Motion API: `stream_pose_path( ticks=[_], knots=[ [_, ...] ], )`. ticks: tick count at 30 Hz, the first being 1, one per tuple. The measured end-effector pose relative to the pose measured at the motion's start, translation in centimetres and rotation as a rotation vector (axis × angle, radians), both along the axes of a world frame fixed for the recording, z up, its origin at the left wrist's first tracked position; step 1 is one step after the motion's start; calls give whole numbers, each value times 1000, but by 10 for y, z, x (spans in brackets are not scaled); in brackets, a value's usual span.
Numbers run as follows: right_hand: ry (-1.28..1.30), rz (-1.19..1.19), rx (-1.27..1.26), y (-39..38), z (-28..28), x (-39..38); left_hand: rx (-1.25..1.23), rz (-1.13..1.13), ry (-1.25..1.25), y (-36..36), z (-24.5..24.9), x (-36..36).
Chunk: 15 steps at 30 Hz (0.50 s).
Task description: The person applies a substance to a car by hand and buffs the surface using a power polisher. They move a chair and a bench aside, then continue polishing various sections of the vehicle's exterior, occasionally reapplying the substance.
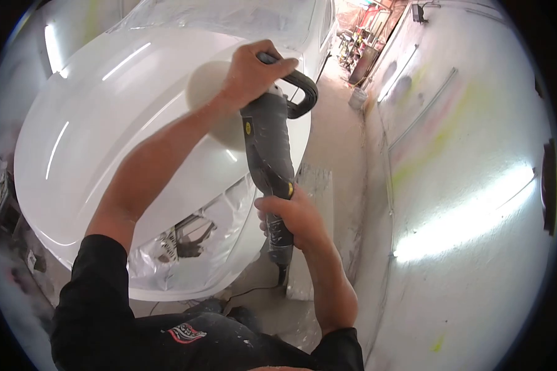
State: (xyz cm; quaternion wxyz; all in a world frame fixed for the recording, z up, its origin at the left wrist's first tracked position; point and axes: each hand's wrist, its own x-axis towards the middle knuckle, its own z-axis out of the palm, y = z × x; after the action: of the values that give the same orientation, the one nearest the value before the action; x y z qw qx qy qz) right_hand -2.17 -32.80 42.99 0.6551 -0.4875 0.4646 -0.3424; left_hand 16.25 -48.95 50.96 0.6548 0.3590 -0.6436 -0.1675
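A dark grey car polisher (pixel 269 142) is held in both my hands over the front right of a white car hood (pixel 124 105). My left hand (pixel 257 71) wraps round its black loop handle (pixel 306 93) near the head. Lower down, my right hand (pixel 294 216) grips the rear body, with the thumb across it. The pale round pad (pixel 213 93) shows partly behind my left forearm and looks to lie against the hood. My arm and the tool hide the rest of it. A power cord (pixel 283 275) runs from the tool's lower end to the floor.
Clear plastic film covers the windshield (pixel 229 25) and hangs at the front opening (pixel 185 247). A paint-marked wall (pixel 464 136) with tube lights (pixel 464 213) stands at the right. A pale board (pixel 309 247) lies on the floor, and a bucket (pixel 357 98) stands farther back.
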Motion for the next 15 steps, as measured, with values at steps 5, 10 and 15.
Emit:
stream_pose_path(
  ticks=[5,10,15],
  knots=[
    [-22,0,22,-51,-5,-31,83,-42,15,-37,6,-29],
    [-5,61,-15,-114,-9,-61,36,21,18,-89,4,-50],
    [-88,140,-34,-182,-13,-90,-38,107,-41,-158,1,-75]
  ],
)
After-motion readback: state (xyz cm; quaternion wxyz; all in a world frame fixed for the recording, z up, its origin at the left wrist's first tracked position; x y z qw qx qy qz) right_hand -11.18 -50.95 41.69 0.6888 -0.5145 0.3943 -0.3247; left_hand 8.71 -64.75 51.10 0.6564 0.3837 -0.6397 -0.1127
